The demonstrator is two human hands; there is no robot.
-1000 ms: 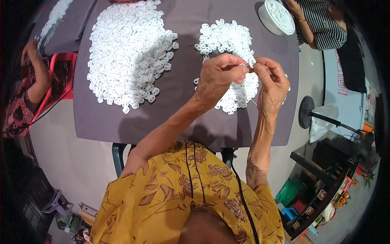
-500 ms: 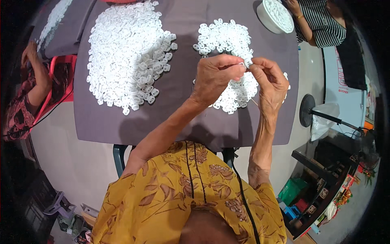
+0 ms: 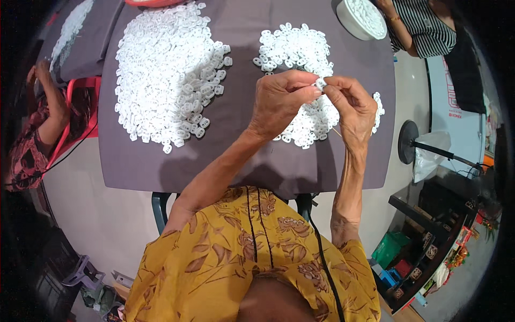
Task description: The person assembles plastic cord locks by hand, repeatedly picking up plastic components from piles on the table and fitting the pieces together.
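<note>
Over the right side of the table, my two hands meet at the fingertips. My left hand [image 3: 281, 99] pinches a small white plastic piece [image 3: 320, 83] between thumb and forefinger. From the other side, the thumb and forefinger of my right hand [image 3: 351, 104] close on the same piece. A thin pale stick [image 3: 336, 131] shows beside the right palm; whether that hand holds it cannot be made out. Under and behind my hands lies a smaller pile of similar white pieces [image 3: 298, 48], partly hidden by them. A much larger pile [image 3: 161, 75] spreads over the left side.
The grey-brown cloth-covered table [image 3: 241, 161] carries a white bowl of pieces [image 3: 365, 19] at the far right and a red container [image 3: 155, 2] at the far edge. One person [image 3: 429, 32] sits far right, another [image 3: 48, 112] at left by a red chair [image 3: 83, 83]. A stand base [image 3: 409, 142] is right.
Both hands have shifted slightly left. The right fingertips have moved with the left ones, and the white piece between them has turned so more of its face shows.
</note>
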